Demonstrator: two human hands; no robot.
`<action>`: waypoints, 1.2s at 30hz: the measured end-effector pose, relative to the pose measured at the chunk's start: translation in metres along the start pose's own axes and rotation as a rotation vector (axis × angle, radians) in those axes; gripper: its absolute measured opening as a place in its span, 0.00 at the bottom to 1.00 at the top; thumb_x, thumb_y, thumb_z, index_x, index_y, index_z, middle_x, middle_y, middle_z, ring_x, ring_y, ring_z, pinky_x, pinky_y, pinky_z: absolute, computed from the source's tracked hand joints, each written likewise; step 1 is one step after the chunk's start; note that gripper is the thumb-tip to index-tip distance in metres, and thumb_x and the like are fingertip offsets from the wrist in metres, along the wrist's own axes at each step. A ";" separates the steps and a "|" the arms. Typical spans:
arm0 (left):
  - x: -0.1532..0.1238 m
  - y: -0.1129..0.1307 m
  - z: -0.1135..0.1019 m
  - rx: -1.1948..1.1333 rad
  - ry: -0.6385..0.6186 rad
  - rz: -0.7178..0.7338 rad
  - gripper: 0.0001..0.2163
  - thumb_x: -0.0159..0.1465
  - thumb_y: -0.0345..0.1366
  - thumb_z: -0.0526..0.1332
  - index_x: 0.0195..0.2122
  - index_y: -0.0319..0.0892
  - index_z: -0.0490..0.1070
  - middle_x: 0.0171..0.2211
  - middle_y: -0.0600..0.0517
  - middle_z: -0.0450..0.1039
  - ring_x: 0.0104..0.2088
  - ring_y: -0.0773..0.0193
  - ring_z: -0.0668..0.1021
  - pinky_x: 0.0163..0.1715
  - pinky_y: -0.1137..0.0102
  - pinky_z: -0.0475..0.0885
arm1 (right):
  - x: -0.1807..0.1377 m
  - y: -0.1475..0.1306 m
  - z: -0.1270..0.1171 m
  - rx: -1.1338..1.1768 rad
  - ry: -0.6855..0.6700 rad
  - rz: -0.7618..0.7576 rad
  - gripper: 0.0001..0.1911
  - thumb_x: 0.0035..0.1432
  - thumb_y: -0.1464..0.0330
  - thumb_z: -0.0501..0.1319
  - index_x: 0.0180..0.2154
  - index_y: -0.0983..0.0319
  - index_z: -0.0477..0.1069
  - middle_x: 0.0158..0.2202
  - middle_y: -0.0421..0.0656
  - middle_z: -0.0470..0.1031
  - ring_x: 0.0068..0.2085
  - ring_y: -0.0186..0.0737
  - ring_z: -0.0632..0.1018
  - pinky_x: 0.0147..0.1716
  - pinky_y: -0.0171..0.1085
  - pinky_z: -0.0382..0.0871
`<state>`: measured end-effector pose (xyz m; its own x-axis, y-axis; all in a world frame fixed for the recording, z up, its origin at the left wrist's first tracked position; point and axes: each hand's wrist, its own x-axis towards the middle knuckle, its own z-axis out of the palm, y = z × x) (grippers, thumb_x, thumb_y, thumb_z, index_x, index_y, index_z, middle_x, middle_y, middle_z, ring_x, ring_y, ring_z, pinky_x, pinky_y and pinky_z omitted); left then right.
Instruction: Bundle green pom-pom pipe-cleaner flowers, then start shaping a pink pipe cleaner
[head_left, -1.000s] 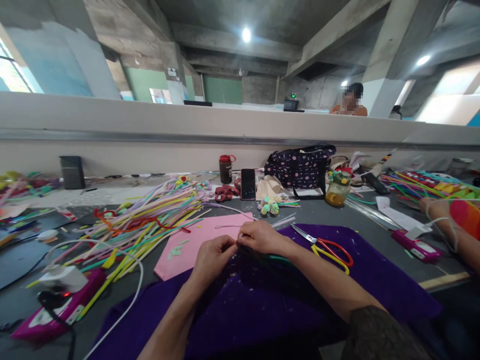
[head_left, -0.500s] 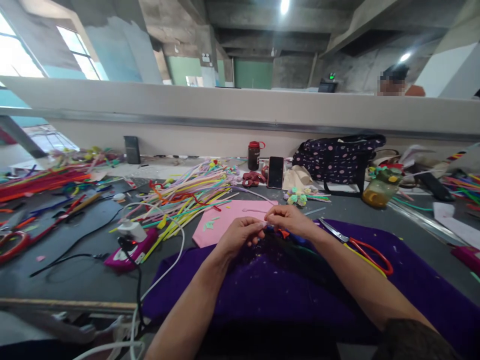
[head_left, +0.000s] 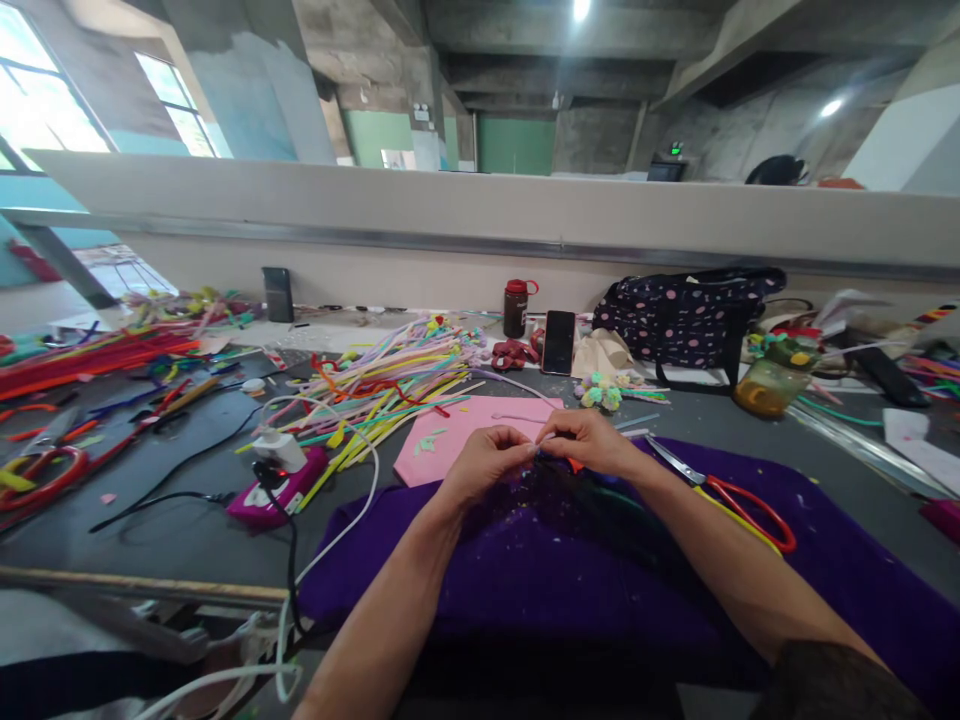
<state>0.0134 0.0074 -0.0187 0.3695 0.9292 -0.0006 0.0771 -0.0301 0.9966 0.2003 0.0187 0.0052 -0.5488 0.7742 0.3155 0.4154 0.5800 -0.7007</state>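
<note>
My left hand (head_left: 491,462) is closed in a pinch over the purple cloth (head_left: 517,580). Its fingertips meet those of my right hand (head_left: 589,440), also pinched. A tiny pale bit shows between the fingertips, too small to name. Just beyond them lies a pink sheet (head_left: 420,462) with small light-green scraps (head_left: 430,441) on it. One lilac pipe cleaner (head_left: 517,416) rests on this sheet, its near end close to my right hand. Below my right hand, small blue and orange pieces are partly hidden. Red-handled scissors (head_left: 750,510) lie beside my right forearm, blades slightly apart.
Behind the sheet spreads a pile of pastel pipe cleaners (head_left: 390,375). A magenta power strip (head_left: 281,490) with cables sits left. Farther back stand a bottle (head_left: 516,312), a phone (head_left: 559,343), a patterned bag (head_left: 690,325) and a jar (head_left: 769,385). More scissors (head_left: 52,480) lie far left.
The whole view has shifted slightly to the left, so things appear farther right. My hands stay together, with small changes in how the fingers are bent.
</note>
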 end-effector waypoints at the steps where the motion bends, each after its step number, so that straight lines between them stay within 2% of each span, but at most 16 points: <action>1: 0.000 0.000 0.000 0.022 -0.001 0.006 0.11 0.50 0.41 0.62 0.26 0.37 0.70 0.18 0.55 0.67 0.17 0.73 0.66 0.17 0.77 0.57 | 0.000 0.000 0.001 -0.016 0.000 -0.007 0.07 0.50 0.71 0.58 0.30 0.64 0.74 0.25 0.39 0.72 0.27 0.32 0.70 0.28 0.30 0.60; 4: 0.000 -0.003 0.004 0.111 0.014 0.058 0.09 0.52 0.40 0.60 0.26 0.38 0.69 0.19 0.55 0.67 0.18 0.71 0.66 0.18 0.76 0.59 | 0.000 0.000 0.004 -0.037 0.014 0.027 0.07 0.50 0.71 0.57 0.27 0.65 0.73 0.23 0.38 0.70 0.25 0.31 0.69 0.25 0.29 0.59; 6: 0.000 -0.006 0.007 0.242 0.092 0.177 0.08 0.53 0.39 0.59 0.26 0.39 0.70 0.21 0.53 0.69 0.21 0.69 0.68 0.22 0.74 0.61 | 0.000 0.002 0.007 -0.010 0.030 0.099 0.08 0.50 0.70 0.56 0.25 0.65 0.72 0.20 0.37 0.68 0.22 0.30 0.67 0.22 0.28 0.57; 9: -0.001 -0.007 0.012 0.457 0.222 0.377 0.07 0.54 0.38 0.58 0.28 0.41 0.72 0.27 0.51 0.72 0.29 0.65 0.71 0.31 0.72 0.63 | 0.000 0.005 0.011 0.133 0.029 0.262 0.09 0.50 0.68 0.56 0.22 0.65 0.68 0.16 0.36 0.65 0.18 0.28 0.64 0.17 0.28 0.53; 11: -0.001 -0.007 0.013 0.461 0.258 0.408 0.08 0.55 0.39 0.58 0.29 0.42 0.73 0.28 0.50 0.73 0.31 0.65 0.71 0.33 0.71 0.64 | 0.001 0.005 0.012 0.278 0.034 0.355 0.09 0.48 0.67 0.57 0.21 0.65 0.66 0.14 0.35 0.63 0.16 0.27 0.62 0.15 0.28 0.52; 13: 0.001 -0.007 0.012 0.295 0.236 0.323 0.11 0.56 0.42 0.56 0.31 0.40 0.72 0.29 0.49 0.73 0.28 0.65 0.72 0.29 0.71 0.65 | 0.002 0.005 0.014 0.412 0.081 0.400 0.09 0.47 0.67 0.58 0.21 0.65 0.65 0.15 0.35 0.63 0.15 0.26 0.62 0.14 0.28 0.51; 16: 0.005 -0.006 0.007 -0.087 0.165 0.109 0.19 0.58 0.49 0.51 0.35 0.37 0.70 0.29 0.46 0.73 0.22 0.68 0.71 0.18 0.74 0.62 | 0.003 0.004 0.017 0.549 0.189 0.405 0.09 0.46 0.65 0.59 0.21 0.65 0.65 0.18 0.36 0.66 0.16 0.26 0.64 0.15 0.28 0.52; 18: 0.007 -0.007 0.005 -0.246 0.128 0.042 0.20 0.56 0.49 0.54 0.35 0.36 0.69 0.29 0.45 0.73 0.21 0.69 0.71 0.16 0.76 0.60 | 0.004 0.003 0.020 0.599 0.250 0.399 0.09 0.45 0.65 0.60 0.22 0.65 0.65 0.19 0.37 0.67 0.17 0.27 0.65 0.15 0.28 0.54; 22: 0.006 -0.007 0.008 -0.288 0.121 0.071 0.15 0.49 0.43 0.63 0.33 0.36 0.70 0.28 0.48 0.73 0.21 0.72 0.70 0.16 0.78 0.61 | 0.003 0.002 0.029 0.609 0.294 0.379 0.08 0.46 0.65 0.59 0.25 0.64 0.67 0.17 0.36 0.67 0.17 0.27 0.65 0.15 0.28 0.55; 28: 0.006 -0.007 0.008 -0.351 0.155 0.047 0.12 0.48 0.41 0.65 0.27 0.37 0.70 0.23 0.53 0.71 0.17 0.75 0.68 0.14 0.79 0.58 | 0.000 -0.007 0.036 0.611 0.256 0.311 0.09 0.48 0.64 0.59 0.25 0.63 0.67 0.17 0.35 0.67 0.17 0.28 0.65 0.16 0.28 0.56; 33: 0.006 -0.006 0.000 -0.471 -0.014 -0.070 0.12 0.51 0.41 0.63 0.22 0.36 0.67 0.17 0.56 0.66 0.13 0.78 0.65 0.12 0.80 0.53 | -0.002 -0.013 0.032 0.560 0.226 0.250 0.09 0.48 0.65 0.60 0.23 0.64 0.68 0.17 0.35 0.65 0.18 0.26 0.63 0.18 0.28 0.56; 36: 0.004 -0.004 -0.002 -0.473 -0.093 -0.082 0.12 0.52 0.41 0.63 0.22 0.36 0.66 0.16 0.57 0.64 0.12 0.78 0.64 0.11 0.81 0.53 | -0.003 -0.014 0.031 0.536 0.244 0.210 0.08 0.47 0.65 0.61 0.27 0.64 0.69 0.18 0.35 0.66 0.18 0.27 0.64 0.18 0.28 0.57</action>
<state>0.0127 0.0120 -0.0229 0.4623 0.8842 -0.0667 -0.3117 0.2325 0.9213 0.1736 0.0002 -0.0056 -0.2875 0.9301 0.2286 0.0402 0.2502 -0.9674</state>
